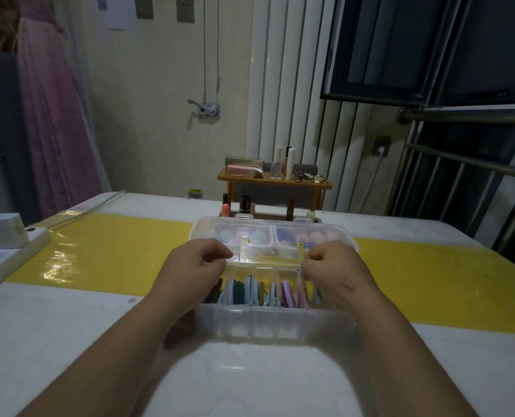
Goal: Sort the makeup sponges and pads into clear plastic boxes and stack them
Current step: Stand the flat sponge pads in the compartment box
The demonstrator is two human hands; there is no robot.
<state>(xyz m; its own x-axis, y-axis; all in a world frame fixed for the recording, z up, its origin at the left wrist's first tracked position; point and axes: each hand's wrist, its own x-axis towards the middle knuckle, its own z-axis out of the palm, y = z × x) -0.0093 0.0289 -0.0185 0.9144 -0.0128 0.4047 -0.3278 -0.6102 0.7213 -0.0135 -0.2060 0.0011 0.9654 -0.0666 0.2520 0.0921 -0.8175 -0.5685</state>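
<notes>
Dim room: cream wall [148,100], white radiator [280,85] ribs, dark window [415,46] at the right. Below, white worktop [69,326] crossed by a yellow band [114,254], with a small wooden shelf [274,182] of cosmetics [289,164] at the far edge and a white power strip [6,245] at the left.

Centre of the worktop, two clear plastic boxes, both lying with the long axis left to right, one behind the other and close together. Far box [197,233] lidded, holding rounded sponges [227,236] in pale blue and pink. Near box [274,323] open at the top, just ahead of the body, divided into narrow compartments packed with flat pads [238,291] standing on edge — green, blue, lilac, pink.

Over the far half of the near box, its clear lid [265,255], tilted, with two clasps [244,246] showing through. Left hand [196,266] at the lid's left end, right hand [334,266] at its right end, fingers curled in and pinching the lid's near edge; both about equally near, mirrored about the box's middle. Hinge side not clear through the plastic.

Judged from this: sorting apparently done, closing in hand, stacking not yet done. Coming move likely a level lowering of that edge toward the near wall — both ends together, to avoid seating one clasp and missing the other.
</notes>
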